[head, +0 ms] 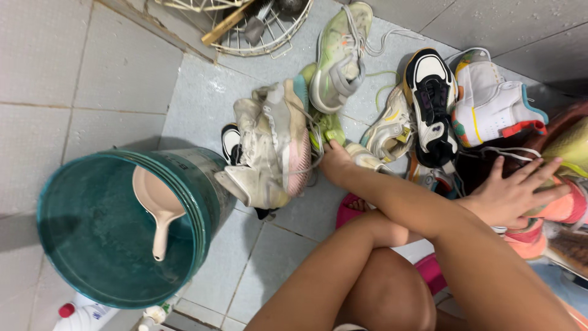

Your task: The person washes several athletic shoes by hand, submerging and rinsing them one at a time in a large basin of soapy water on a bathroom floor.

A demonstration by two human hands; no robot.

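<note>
My arms are crossed over a pile of sneakers on the wet tiled floor. My right hand [334, 162] reaches left with its fingers curled down onto a cream sneaker [366, 158], beside a dirty white and pink sneaker [272, 144]. My left hand [513, 191] lies flat with fingers spread on a pink-orange shoe [566, 205] at the right. Behind them lie a pale green sneaker [340, 55], a black and white sneaker [432, 104] and a white high-top with coloured trim [493, 104].
A teal bucket [202, 184] with water and a beige scoop [156, 205] stands at the left. A wire basket [269, 37] sits at the back. White bottles [86, 315] stand by the bucket. A pink slipper [348, 211] is under my arms.
</note>
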